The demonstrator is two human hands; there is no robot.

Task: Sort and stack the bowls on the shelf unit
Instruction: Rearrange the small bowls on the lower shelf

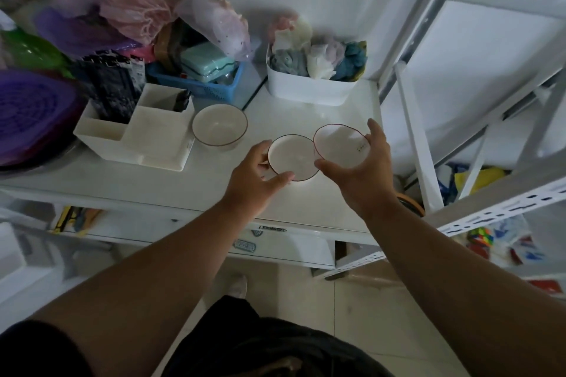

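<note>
- While both hands work over the white shelf top (306, 113), the head view shows three white bowls with dark red rims, none yet stacked.
- Left hand (257, 177): thumb and fingers curl round the near-left rim of the round bowl (292, 157), pinching its edge; the bowl sits low at the shelf surface, and contact beneath cannot be confirmed.
- Right hand (361, 168): thumb at the near rim, fingers spread along the far-right edge of the wavy-rimmed bowl (340, 145), which is tilted and appears lifted. Its left rim overlaps the round bowl's right rim; judged, the pair is being brought together for nesting.
- Third bowl (220, 124) stands upright, untouched, to the far left, just beside the white organiser (137, 135).
- White bin of cloths (309, 87) stands at the far side, apart from the bowls.
- Obscured: left fingertips behind the round bowl's wall; small markings inside the wavy-rimmed bowl are illegible; left-side clutter is blurred; lower shelves are cut off.
</note>
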